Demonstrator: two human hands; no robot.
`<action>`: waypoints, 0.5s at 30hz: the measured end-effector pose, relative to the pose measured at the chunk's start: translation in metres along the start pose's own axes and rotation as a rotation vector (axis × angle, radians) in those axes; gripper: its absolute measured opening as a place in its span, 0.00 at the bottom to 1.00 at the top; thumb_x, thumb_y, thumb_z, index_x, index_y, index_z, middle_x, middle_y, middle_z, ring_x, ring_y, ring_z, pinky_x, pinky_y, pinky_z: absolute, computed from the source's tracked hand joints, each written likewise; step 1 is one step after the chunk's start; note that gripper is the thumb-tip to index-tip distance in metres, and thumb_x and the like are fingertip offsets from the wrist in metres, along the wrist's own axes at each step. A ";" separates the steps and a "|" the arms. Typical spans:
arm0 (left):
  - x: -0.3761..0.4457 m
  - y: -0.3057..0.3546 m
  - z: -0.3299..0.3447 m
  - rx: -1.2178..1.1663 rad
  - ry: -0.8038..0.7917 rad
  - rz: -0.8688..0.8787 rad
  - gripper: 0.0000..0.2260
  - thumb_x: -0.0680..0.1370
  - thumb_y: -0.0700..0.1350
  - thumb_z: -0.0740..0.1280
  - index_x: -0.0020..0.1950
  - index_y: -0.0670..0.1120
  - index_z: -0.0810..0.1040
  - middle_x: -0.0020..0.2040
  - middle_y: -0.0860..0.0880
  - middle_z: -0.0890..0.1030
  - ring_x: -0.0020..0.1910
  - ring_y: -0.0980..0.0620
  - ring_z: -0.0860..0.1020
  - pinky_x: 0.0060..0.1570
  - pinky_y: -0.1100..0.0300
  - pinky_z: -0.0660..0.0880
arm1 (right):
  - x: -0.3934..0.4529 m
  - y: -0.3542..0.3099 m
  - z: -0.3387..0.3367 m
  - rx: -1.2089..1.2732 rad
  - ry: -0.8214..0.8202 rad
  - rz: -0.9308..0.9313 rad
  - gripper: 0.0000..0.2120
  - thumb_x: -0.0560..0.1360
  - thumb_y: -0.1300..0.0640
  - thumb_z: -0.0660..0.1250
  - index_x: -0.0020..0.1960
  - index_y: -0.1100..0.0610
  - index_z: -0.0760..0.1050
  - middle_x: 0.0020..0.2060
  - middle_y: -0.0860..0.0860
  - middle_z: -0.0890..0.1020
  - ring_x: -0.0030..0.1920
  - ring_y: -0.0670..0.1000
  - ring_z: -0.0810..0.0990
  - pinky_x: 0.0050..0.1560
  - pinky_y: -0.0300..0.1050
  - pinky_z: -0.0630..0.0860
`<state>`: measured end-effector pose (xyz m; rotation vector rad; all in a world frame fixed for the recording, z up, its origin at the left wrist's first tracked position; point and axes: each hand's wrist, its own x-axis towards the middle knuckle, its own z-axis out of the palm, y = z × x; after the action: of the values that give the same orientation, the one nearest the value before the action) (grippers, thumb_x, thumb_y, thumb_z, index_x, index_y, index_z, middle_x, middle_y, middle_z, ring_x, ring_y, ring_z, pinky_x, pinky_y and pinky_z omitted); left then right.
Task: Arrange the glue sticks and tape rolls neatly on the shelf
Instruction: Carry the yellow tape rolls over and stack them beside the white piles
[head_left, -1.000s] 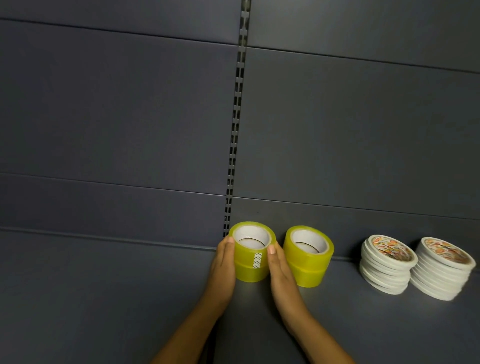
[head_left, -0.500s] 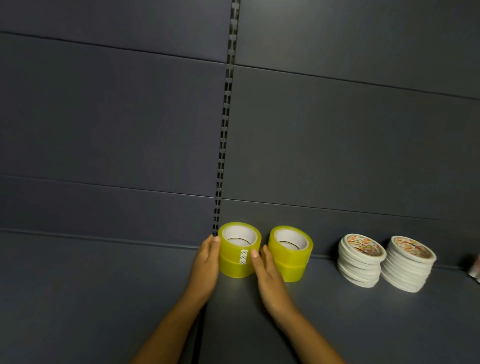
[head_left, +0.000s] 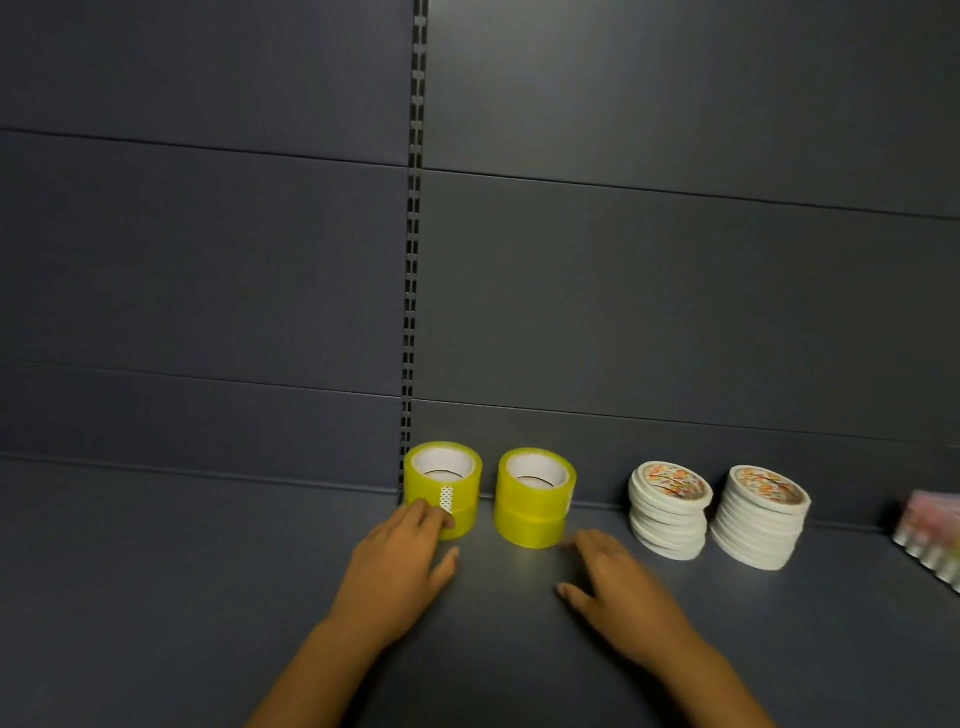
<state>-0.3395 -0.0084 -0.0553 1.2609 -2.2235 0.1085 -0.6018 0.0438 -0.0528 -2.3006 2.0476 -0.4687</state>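
While our left hand (head_left: 400, 558) rests its relaxed fingers against the left yellow tape stack (head_left: 442, 488) at 11 o'clock, our right hand (head_left: 618, 592) hovers spread, holding nothing, blurred. Bare shelf (head_left: 156, 597) lies open toward 9 o'clock. The right yellow stack (head_left: 535, 496) stands apart. Two white tape stacks (head_left: 670, 509) lean at 2 o'clock. Blurred packs (head_left: 930, 535) are cut off at 3 o'clock.

Blurred packet (head_left: 932, 535) is cut off at right edge.
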 end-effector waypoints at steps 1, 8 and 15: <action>-0.002 0.010 0.002 0.009 -0.011 0.003 0.12 0.77 0.55 0.64 0.57 0.52 0.75 0.54 0.53 0.76 0.53 0.51 0.77 0.45 0.58 0.74 | -0.007 0.005 -0.005 -0.029 -0.002 0.002 0.22 0.78 0.43 0.63 0.69 0.49 0.64 0.67 0.47 0.70 0.67 0.49 0.70 0.64 0.41 0.68; 0.000 0.060 0.013 0.053 -0.095 -0.074 0.18 0.80 0.58 0.58 0.66 0.51 0.69 0.62 0.51 0.72 0.62 0.51 0.72 0.53 0.57 0.73 | -0.031 0.038 -0.028 -0.109 0.003 0.051 0.24 0.77 0.42 0.64 0.68 0.51 0.62 0.65 0.49 0.70 0.64 0.51 0.72 0.59 0.45 0.73; 0.024 0.070 0.047 -0.223 -0.096 -0.247 0.22 0.82 0.56 0.58 0.72 0.47 0.64 0.68 0.49 0.69 0.65 0.50 0.71 0.61 0.56 0.71 | -0.004 0.057 -0.018 -0.004 0.018 -0.005 0.26 0.77 0.43 0.65 0.70 0.52 0.62 0.66 0.49 0.69 0.67 0.49 0.69 0.65 0.42 0.68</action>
<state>-0.4262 -0.0040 -0.0678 1.4253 -2.0702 -0.2920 -0.6619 0.0426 -0.0493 -2.3124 2.0527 -0.4877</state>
